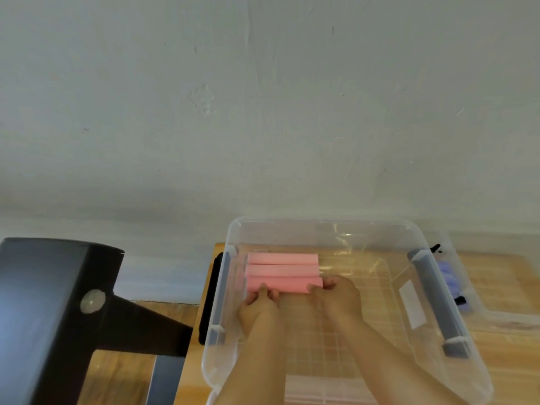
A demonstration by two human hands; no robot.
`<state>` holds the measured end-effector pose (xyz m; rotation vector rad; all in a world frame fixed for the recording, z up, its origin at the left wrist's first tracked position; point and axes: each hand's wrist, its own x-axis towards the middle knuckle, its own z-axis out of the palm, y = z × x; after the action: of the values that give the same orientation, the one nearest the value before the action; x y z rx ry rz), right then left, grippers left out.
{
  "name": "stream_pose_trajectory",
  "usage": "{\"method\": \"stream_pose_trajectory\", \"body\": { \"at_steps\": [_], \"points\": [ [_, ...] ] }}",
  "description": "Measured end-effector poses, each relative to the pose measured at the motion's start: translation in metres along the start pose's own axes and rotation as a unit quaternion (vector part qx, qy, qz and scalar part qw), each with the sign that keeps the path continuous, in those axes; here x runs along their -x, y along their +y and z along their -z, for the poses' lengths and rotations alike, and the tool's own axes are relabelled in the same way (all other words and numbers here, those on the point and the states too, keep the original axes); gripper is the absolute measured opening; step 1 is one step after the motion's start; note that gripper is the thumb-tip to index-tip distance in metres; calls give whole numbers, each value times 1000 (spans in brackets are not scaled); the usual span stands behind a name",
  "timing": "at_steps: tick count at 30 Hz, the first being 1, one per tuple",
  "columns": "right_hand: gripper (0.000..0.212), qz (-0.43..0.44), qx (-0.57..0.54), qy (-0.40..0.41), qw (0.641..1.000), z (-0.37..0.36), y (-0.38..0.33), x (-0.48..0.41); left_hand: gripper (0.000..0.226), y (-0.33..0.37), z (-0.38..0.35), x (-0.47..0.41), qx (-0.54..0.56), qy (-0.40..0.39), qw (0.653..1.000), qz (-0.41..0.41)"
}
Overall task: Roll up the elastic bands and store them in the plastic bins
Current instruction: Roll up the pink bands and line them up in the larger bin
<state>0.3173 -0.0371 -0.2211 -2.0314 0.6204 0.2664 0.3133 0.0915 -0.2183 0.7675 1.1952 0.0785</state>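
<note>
**Pink rolled elastic bands (282,270) in a clear rectangular plastic bin (423,238)**

A pale grey plaster wall (263,97), scuffed and scratched, fills more than the upper half of the frame. In the lower left stands a black metal frame (43,302) with a round silver fastener (93,301) on it. A light wooden tabletop (511,361) runs across the lower right. The clear rectangular plastic bin sits on it at lower centre, open at the top, with a grey latch handle (438,299) on each short side and a white label (412,304) on its right wall. Just beside the bin, at the right edge of the frame, lies a second clear plastic container (479,287). Something purple (448,276) shows through it, too blurred to identify.

The three pink rolled elastic bands lie on the bin's floor toward its upper-left corner. They lie side by side and touching, with their long axes running left to right.

Both forearms rise from the bottom edge of the frame into the bin. The left hand (257,309) pinches the lower edge of the nearest roll (285,283) close to its left end, fingers curled. The right hand (340,296) grips the same roll's right end, fingers wrapped round it.
</note>
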Motion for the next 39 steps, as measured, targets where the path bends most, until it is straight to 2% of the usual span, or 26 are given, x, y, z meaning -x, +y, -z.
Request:
{"method": "stream_pose_trajectory", "body": {
  "at_steps": [6, 13, 16, 18, 20, 23, 25, 28, 33, 35, 37, 39],
  "points": [
    [22, 8, 51, 9, 999, 0, -4, 4, 32, -1, -3, -2, -5, 2, 1000, -17],
    [14, 35, 76, -31, 996, 9, -5, 4, 27, 1, -3, 3, -13, -8, 1000, 13],
    [25, 51, 80, -29, 995, 16, -6, 11, 19, -6, -1, 19, -83, -58, 995, -2],
    [25, 81, 69, -25, 994, 23, -9, 20, 22, -8, 0, 31, -182, -98, 976, -66],
    [28, 135, 66, -20, 988, 31, -13, 27, 15, -5, 1, 45, -306, -135, 926, -175],
    [31, 222, 90, -4, 971, 48, -17, 42, 3, 5, 11, 76, -438, -188, 814, -331],
    [31, 276, 122, 14, 953, 61, -16, 53, 15, 7, 20, 90, -507, -201, 735, -403],
    [33, 346, 169, 45, 922, 83, -10, 71, 36, 4, 35, 104, -570, -199, 634, -483],
    [33, 451, 206, 123, 860, 103, 10, 87, 58, -3, 59, 119, -601, -159, 477, -621],
    [30, 487, 220, 152, 831, 105, 23, 94, 66, -11, 69, 122, -580, -141, 436, -674],
    [26, 523, 223, 191, 800, 105, 35, 100, 58, -19, 76, 122, -552, -120, 402, -720],
    [26, 546, 224, 224, 775, 105, 45, 103, 52, -27, 82, 123, -535, -106, 388, -743]
  ]
}}
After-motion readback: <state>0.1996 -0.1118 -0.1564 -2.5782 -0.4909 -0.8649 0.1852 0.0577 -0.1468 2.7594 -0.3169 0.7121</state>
